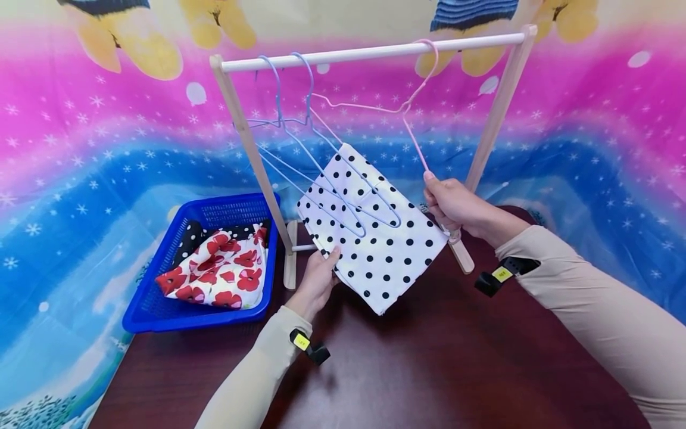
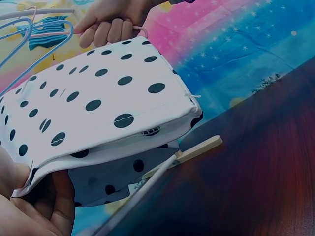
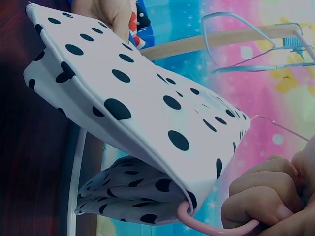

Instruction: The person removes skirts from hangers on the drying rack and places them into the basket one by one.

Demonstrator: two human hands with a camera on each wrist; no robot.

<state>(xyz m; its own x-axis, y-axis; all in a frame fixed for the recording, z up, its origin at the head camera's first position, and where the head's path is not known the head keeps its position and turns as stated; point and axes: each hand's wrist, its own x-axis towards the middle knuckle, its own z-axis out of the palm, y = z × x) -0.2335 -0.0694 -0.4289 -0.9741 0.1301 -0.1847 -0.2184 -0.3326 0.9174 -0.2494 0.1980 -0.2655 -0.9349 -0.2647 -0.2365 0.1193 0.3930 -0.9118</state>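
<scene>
Fingers of my right hand [image 1: 452, 202] are curled side by side round one end of the pink wire clothes hanger [image 3: 211, 229]; the thumb lies along its sloping arm. Fingers of my left hand [image 1: 315, 279] pinch the near edge of the white fabric piece with black polka dots [image 1: 387, 265], thumb above the edge and fingers beneath. Whether these lower fingers touch the bottom layer, I cannot tell.

Position of fabric: it is draped in a fold over the hanger's lower bar, below the rail and raised above the dark reddish-brown table [image 1: 429, 363]. The layers stand apart at the free edge. At my right hand, the rounded pink end protrudes from the fold; at the far corner, the pink wire also emerges.

Position of hanger: its hook passes over the white round rail [image 1: 354, 55], near the right-hand pale wooden post [image 1: 501, 107]. Two light-blue wire hangers [image 1: 311, 89] hang nearer the left-hand post, their lower loops overlapping the fabric in the head view. Contact between loops and fabric cannot be determined.

To the left, a blue perforated plastic basket [image 1: 198, 326] contains white cloth with red flowers [image 1: 230, 274] and black cloth with white dots [image 1: 190, 238].
</scene>
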